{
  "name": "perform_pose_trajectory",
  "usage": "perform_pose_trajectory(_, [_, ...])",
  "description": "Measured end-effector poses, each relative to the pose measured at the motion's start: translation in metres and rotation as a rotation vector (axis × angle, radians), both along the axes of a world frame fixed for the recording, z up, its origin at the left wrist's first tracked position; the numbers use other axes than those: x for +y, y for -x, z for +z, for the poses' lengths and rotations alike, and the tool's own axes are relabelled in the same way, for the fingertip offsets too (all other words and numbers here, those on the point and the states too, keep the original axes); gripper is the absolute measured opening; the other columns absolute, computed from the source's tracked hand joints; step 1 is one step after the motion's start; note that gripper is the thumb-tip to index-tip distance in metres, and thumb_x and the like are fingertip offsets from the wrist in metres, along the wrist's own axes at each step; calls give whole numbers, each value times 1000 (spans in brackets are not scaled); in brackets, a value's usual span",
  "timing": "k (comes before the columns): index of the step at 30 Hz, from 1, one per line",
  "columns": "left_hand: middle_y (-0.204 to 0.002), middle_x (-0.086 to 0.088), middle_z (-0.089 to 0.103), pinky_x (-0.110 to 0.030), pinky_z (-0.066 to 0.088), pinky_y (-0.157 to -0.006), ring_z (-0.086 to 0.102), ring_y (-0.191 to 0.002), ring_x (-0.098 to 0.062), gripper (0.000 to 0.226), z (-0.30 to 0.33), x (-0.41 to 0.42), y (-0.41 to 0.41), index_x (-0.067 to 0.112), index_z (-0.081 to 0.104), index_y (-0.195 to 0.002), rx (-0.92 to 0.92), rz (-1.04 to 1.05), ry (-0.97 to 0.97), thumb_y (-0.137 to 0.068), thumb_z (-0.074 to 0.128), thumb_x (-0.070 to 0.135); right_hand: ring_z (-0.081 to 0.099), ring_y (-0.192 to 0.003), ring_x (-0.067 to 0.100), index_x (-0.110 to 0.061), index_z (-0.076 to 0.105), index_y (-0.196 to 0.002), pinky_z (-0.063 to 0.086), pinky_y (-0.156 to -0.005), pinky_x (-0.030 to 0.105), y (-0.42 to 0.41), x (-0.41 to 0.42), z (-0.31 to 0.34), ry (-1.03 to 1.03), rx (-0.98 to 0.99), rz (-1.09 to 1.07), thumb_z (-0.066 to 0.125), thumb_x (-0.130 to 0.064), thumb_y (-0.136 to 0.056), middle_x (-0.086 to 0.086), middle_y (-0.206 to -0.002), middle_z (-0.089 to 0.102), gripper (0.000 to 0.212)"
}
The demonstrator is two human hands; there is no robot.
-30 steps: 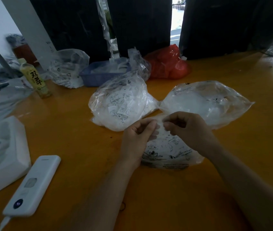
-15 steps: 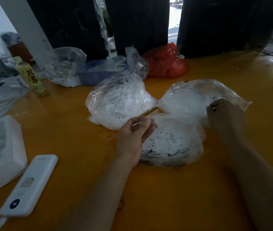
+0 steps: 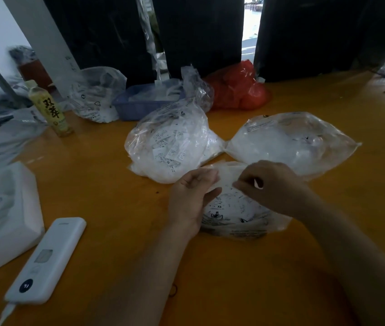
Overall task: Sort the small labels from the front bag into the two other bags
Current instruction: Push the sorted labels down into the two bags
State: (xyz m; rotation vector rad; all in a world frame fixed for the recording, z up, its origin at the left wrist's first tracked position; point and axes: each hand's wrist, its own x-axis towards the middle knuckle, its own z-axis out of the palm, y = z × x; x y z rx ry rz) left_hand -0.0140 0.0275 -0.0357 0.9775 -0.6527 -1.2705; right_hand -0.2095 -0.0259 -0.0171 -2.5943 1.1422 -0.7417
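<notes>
The left hand (image 3: 192, 196) is holding the mouth of the front bag (image 3: 238, 215) open with curled fingers, while the right hand (image 3: 269, 184) is reaching in beside it, fingertips pinched, possibly on a label, though blur is hiding it. The labels (image 3: 219, 206) are lying loose in that thin, crinkly, slippery bag; being light and limp, they are probably best pinched singly by an edge. Behind, the left bag (image 3: 168, 144) is bulging with printed labels, and the right bag (image 3: 290, 140) is holding a pale heap.
</notes>
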Motion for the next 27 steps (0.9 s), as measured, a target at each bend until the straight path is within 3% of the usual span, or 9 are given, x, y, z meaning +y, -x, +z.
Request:
perform_pose_trajectory(2, [-103,-10,79,-23,61,-69,77,-95,-13,8,-1,0,-1,10,74,-89,-16,5,-12,-87,81,12,49,-74,-2,-34,60,-82,37,-63,19,0,-4,-6,-34,224,-28,53,-67,-86,-20,-77,55,34])
perform_pose_trajectory(6, [-100,-13,79,-23,60,-70,77,-95,-17,10,0,1,-1,8,66,-94,-12,-30,38,-94,70,0,46,-82,5,-37,53,-90,41,-71,28,6,-11,-12,-131,377,-140,67,-75,-76,-19,-87,49,43])
perform_pose_trajectory(8, [-96,-15,78,-25,61,-73,78,-90,-22,11,0,2,-1,5,64,-99,8,-51,68,-94,68,-5,48,-82,4,-37,54,-89,43,-73,28,8,-12,-12,-165,357,-135,70,-69,-79,-18,-87,51,37])
perform_pose_trajectory(11, [-95,-15,79,-25,62,-69,77,-80,-20,9,1,2,0,6,69,-97,3,-62,80,-94,68,-2,51,-78,-2,-36,58,-86,39,-66,17,11,-12,-6,-201,317,-100,69,-54,-89,-18,-86,57,20])
perform_pose_trajectory(16, [-92,-1,77,-23,56,-68,67,-73,-9,8,1,1,1,25,81,-83,-116,-105,41,-77,84,20,57,-74,-2,-33,63,-83,42,-64,16,18,-10,5,-127,36,-132,69,-41,-92,-17,-82,61,14])
perform_pose_trajectory(18, [-84,5,74,-22,53,-64,61,-67,-6,14,0,0,1,27,84,-86,-138,-94,12,-83,82,13,57,-77,-1,-35,60,-87,45,-66,19,19,-9,6,-185,75,-147,71,-51,-87,-16,-87,61,19])
perform_pose_trajectory(21, [-78,9,71,-19,46,-53,53,-59,-3,21,-2,-2,2,25,85,-90,-100,-82,-6,-91,77,6,54,-83,3,-36,55,-95,49,-72,24,17,-9,-3,-286,306,-179,72,-66,-77,-14,-95,56,39])
perform_pose_trajectory(25, [-104,4,80,-16,54,-61,73,-88,-6,21,-2,-2,2,24,85,-93,-112,-84,-25,-93,75,6,53,-80,-1,-37,58,-85,41,-67,17,16,-13,-2,-246,316,-154,71,-53,-87,-13,-92,60,21])
perform_pose_trajectory(27, [-106,-5,81,-17,58,-68,77,-95,-14,21,-5,-4,2,14,81,-102,-69,-85,-21,-94,70,-2,53,-80,-1,-38,58,-84,41,-67,17,17,-13,-1,-248,288,-142,71,-52,-87,-12,-94,62,20])
